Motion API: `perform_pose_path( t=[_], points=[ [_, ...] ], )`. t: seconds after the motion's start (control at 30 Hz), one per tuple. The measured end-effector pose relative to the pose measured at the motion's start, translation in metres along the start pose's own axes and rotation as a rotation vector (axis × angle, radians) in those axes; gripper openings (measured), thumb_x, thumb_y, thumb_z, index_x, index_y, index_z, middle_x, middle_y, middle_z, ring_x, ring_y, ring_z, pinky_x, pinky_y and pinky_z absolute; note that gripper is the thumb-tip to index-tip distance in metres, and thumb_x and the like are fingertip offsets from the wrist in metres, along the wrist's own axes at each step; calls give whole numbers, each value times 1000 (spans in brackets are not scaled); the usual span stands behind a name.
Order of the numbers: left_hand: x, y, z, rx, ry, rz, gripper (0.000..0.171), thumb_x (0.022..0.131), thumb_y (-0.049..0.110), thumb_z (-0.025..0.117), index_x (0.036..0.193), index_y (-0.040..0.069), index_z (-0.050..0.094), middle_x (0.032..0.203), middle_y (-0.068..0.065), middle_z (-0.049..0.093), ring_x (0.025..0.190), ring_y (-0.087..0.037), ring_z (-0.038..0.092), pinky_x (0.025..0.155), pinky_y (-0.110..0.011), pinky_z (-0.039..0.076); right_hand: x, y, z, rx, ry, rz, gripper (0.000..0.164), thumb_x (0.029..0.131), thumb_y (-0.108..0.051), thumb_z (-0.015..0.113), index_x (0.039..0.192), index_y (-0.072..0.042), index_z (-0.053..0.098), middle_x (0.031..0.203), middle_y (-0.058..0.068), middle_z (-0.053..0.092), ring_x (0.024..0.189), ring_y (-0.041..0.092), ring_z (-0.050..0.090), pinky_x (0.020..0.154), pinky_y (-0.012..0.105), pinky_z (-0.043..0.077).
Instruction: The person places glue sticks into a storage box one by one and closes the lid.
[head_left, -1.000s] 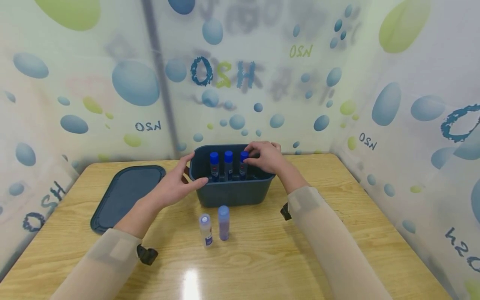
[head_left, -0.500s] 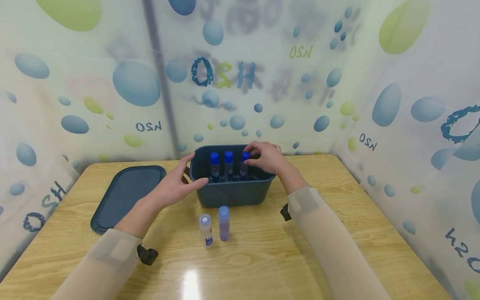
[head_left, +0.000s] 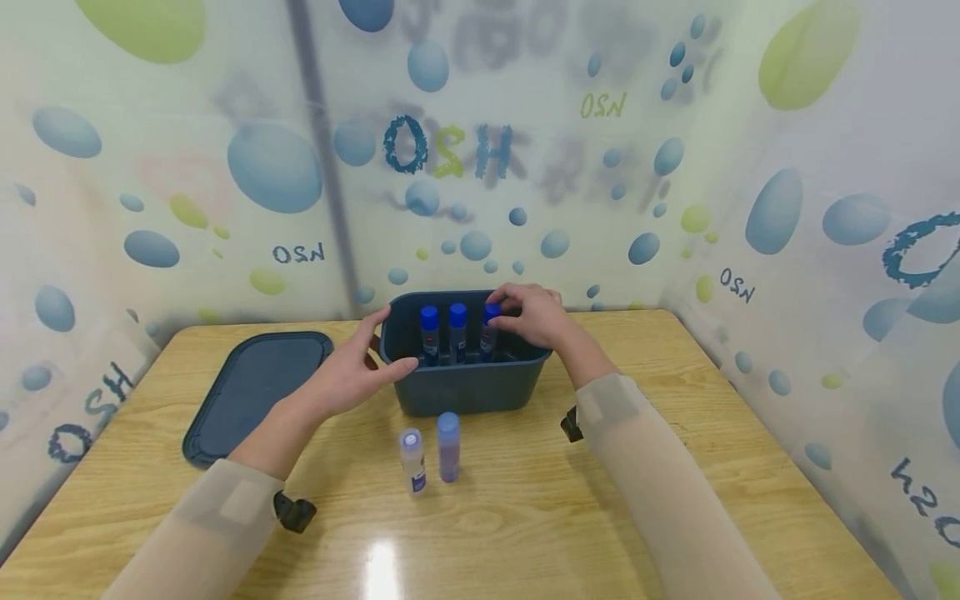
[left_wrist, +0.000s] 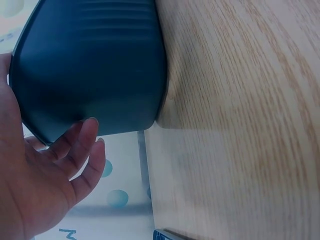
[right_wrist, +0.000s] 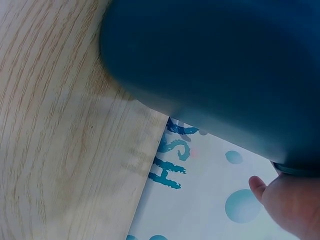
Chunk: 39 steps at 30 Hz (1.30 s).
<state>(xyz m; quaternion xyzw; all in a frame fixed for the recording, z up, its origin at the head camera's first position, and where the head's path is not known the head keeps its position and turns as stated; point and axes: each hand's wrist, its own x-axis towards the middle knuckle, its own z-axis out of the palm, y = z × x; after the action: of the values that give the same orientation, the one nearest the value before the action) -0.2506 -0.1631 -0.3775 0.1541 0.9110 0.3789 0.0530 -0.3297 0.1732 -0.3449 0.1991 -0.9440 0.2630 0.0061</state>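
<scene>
A dark blue-grey bin [head_left: 472,393] stands on the table with three slim blue-capped tubes upright inside. My left hand [head_left: 347,373] grips the bin's left end, thumb at the front rim and index finger at the back corner. In the left wrist view, the other fingers [left_wrist: 89,131] curl by the end wall. My right hand [head_left: 534,315] reaches over the bin's right side and pinches the cap of the rightmost tube [head_left: 488,340]. The left tube [head_left: 430,340] and middle tube [head_left: 457,337] stand beside it. The right wrist view shows mostly the bin's outer wall [right_wrist: 215,65].
In front of the bin, a clear tube with a pale cap [head_left: 412,462] and a light purple tube [head_left: 448,450] stand upright. A dark lid [head_left: 258,392] lies flat at left, partly behind my left arm. Patterned walls [head_left: 465,208] enclose the table [head_left: 525,517] at the back and sides.
The rightmost tube shifts very slightly to the right under my right fingers between the first and second frames. Otherwise both hands and the bin hold their places.
</scene>
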Motion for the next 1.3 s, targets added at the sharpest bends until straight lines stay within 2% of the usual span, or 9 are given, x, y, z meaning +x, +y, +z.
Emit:
perform_pose_path(
  t=[0.43, 1.3],
  points=[
    [0, 0, 0, -2, 9, 5, 110, 100, 70, 68, 179, 24, 6, 145, -21, 57, 114, -33, 65, 90, -45, 60, 0, 1, 0, 5, 4, 10, 39, 106, -33, 76, 142, -20, 69, 137, 7, 78, 140, 30, 64, 125, 65, 23],
    [0, 0, 0, 4, 11, 0, 110, 100, 71, 68, 179, 25, 7, 142, -20, 58, 113, -32, 66, 89, -44, 60, -2, -1, -1, 66, 3, 12, 36, 107, -32, 75, 139, -18, 69, 135, 8, 78, 142, 32, 63, 129, 65, 19]
  ],
)
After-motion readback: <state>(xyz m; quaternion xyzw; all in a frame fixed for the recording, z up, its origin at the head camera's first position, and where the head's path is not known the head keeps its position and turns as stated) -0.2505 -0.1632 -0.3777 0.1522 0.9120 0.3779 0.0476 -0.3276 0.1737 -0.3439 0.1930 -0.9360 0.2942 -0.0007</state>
